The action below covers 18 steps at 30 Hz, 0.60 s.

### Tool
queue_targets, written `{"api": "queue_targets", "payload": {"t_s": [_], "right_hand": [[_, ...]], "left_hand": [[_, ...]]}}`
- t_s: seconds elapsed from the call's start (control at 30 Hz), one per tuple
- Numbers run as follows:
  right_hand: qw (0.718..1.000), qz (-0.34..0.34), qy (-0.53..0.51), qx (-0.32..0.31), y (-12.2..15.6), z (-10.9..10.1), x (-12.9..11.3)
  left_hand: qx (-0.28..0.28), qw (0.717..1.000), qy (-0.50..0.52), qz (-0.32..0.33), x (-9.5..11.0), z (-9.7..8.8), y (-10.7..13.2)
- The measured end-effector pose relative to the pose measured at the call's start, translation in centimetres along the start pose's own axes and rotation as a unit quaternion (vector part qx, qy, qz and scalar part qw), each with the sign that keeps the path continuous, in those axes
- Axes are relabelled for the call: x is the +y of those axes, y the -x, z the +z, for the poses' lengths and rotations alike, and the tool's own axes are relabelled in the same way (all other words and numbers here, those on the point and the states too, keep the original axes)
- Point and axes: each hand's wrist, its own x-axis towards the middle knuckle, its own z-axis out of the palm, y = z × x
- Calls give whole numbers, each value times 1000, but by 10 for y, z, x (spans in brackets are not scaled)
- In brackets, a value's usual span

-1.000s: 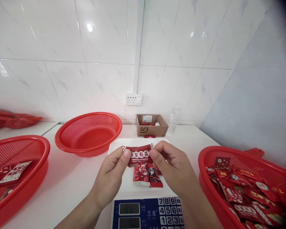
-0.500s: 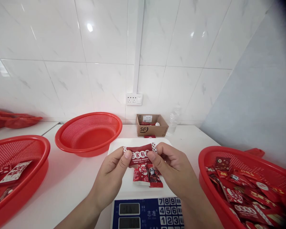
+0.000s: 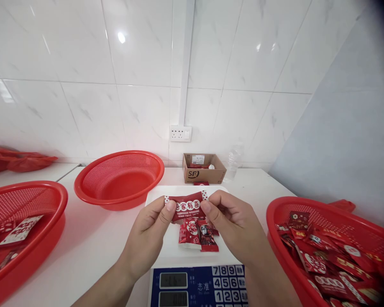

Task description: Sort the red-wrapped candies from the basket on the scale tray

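Between both hands, a red candy packet (image 3: 188, 207) with white lettering and dotted white ends is held up over the scale's white pan (image 3: 169, 251). My left hand (image 3: 150, 230) pinches its left end between thumb and fingers. At the other end, my right hand (image 3: 232, 224) has a similar pinch with the thumb on the front. Below the packet, a red and white packet (image 3: 190, 233) and a dark red packet (image 3: 208, 236) lie on the pan, partly covered. Nearest me is the scale's blue panel (image 3: 203, 288) with number keys and two displays.
Red basket (image 3: 118, 200) stands at the back left. Another red basket (image 3: 56, 230) at the left holds several packets. A full red basket (image 3: 275, 213) is at the right. Behind the pan are a cardboard box (image 3: 208, 175) and a clear bottle (image 3: 233, 162). A tiled wall (image 3: 141, 115) rises behind.
The fingers of my right hand have shifted slightly on the packet, showing more of its lettering. The packet stays over the pan, and the baskets have not moved.
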Motion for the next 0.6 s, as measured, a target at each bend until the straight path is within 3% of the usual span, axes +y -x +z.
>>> {"api": "queue_targets", "payload": {"t_s": [0.43,0.6], "right_hand": [[999,1,-24,-27,-3,0,-2],[1000,-7,-20,-6,-4,0,1]], "left_hand": [[9,997,-66,38,3,1,-4],[8,998,-61,29,2,2,-2]]}}
